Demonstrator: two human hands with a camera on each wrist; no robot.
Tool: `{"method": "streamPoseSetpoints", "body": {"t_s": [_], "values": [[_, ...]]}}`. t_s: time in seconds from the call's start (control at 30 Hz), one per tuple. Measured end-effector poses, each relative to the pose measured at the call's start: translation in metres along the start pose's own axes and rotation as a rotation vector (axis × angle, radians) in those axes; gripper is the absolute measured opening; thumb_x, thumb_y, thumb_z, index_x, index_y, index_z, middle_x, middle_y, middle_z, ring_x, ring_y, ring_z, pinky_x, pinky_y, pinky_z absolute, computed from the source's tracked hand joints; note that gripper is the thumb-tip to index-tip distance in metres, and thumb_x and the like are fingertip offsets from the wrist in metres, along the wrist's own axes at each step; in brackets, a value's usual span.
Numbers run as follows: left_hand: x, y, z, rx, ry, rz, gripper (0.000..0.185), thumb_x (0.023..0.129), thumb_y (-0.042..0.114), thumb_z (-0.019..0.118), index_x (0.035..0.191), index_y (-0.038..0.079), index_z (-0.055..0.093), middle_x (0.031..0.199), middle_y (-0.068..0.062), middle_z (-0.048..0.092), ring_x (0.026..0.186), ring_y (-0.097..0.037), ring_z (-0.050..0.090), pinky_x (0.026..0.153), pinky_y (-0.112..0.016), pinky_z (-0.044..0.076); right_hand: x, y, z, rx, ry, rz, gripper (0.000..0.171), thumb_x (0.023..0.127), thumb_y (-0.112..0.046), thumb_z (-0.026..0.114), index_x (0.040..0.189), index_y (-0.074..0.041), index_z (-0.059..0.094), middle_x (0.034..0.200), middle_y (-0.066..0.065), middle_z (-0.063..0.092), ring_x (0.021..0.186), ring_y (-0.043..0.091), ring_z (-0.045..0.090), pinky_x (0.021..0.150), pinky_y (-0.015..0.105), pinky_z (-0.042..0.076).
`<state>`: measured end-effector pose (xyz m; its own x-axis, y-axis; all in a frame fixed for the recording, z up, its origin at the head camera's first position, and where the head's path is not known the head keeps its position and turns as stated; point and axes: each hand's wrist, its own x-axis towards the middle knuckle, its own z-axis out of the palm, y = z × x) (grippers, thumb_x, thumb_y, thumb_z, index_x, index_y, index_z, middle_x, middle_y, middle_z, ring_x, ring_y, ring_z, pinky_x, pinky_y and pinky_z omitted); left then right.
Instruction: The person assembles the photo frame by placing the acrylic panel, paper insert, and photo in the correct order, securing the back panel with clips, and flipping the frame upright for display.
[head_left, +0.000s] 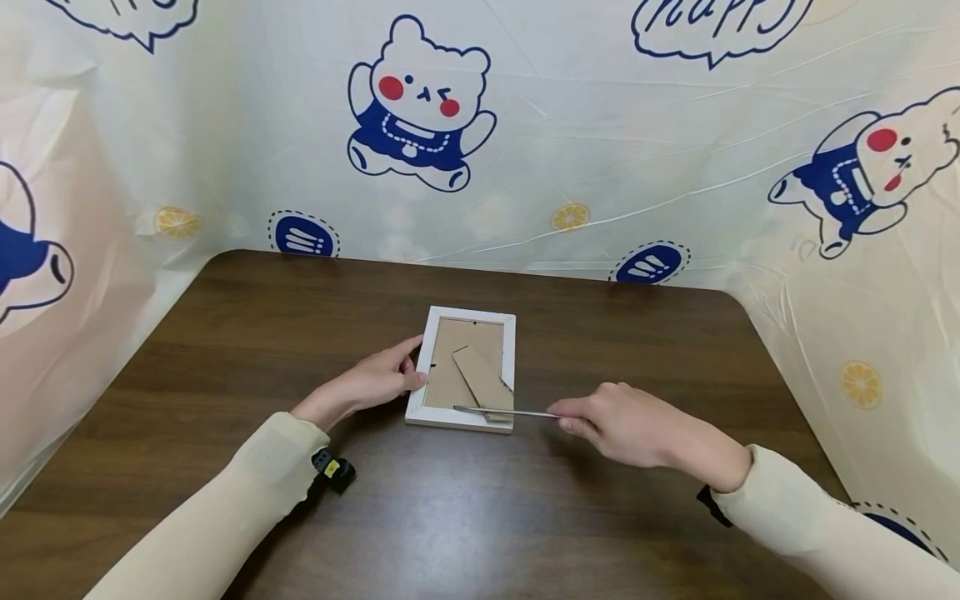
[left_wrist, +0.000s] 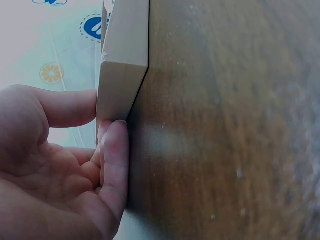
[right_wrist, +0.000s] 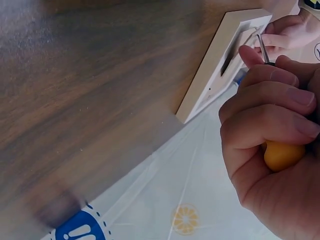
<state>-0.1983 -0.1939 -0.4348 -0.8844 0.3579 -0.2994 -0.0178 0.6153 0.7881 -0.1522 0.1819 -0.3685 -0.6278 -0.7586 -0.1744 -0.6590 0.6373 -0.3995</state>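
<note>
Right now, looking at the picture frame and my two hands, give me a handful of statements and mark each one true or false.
1. The picture frame lies face down on the wooden table, cardboard backing up. True.
2. The left hand is lifted clear of the frame. False: its fingers touch the frame's left edge.
3. The right hand grips a screwdriver with a yellow handle. True.
4. The screwdriver's tip points away from the frame. False: its metal shaft reaches over the frame's near edge, onto the backing.
5. The cardboard stand is missing from the backing. False: it lies slanted across the backing.
</note>
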Motion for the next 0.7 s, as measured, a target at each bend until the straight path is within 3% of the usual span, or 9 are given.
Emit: {"method": "streamPoseSetpoints", "body": {"t_s": [0.37, 0.6, 0.7], "values": [[0.0027, -0.0020, -0.0004, 0.007, -0.001, -0.004, 0.077, 0.106, 0.022, 0.063, 0.168, 0.002, 0.021, 0.099, -0.010, 0.055, 0.081, -0.022, 0.052, 0.071, -0.034, 0.042, 0.0031, -0.0028, -0.0042, 0.085, -0.041, 0.066, 0.032, 0.112, -0.026, 0.055, 0.133, -0.011, 0.074, 0.089, -0.009, 0.072, 0.075, 0.002, 0.058, 0.075, 0.031, 0.054], [0.0011, -0.0004, -0.0007, -0.011, -0.014, 0.008, 0.078, 0.106, 0.021, 0.062, 0.168, 0.001, 0.020, 0.097, -0.009, 0.054, 0.078, -0.020, 0.051, 0.068, -0.033, 0.041, 0.0073, -0.0047, -0.0077, 0.115, -0.082, 0.127, 0.034, 0.113, -0.027, 0.054, 0.135, -0.010, 0.073, 0.116, -0.001, 0.077, 0.096, 0.007, 0.067, 0.092, 0.046, 0.058], [0.0012, -0.0001, -0.0010, -0.017, -0.019, 0.011, 0.078, 0.106, 0.020, 0.062, 0.168, 0.000, 0.019, 0.096, -0.009, 0.054, 0.078, -0.020, 0.050, 0.067, -0.032, 0.040, 0.0075, -0.0037, -0.0066, 0.127, -0.083, 0.138, 0.033, 0.113, -0.027, 0.054, 0.134, -0.011, 0.074, 0.115, -0.001, 0.077, 0.096, 0.008, 0.067, 0.093, 0.047, 0.058]]}}
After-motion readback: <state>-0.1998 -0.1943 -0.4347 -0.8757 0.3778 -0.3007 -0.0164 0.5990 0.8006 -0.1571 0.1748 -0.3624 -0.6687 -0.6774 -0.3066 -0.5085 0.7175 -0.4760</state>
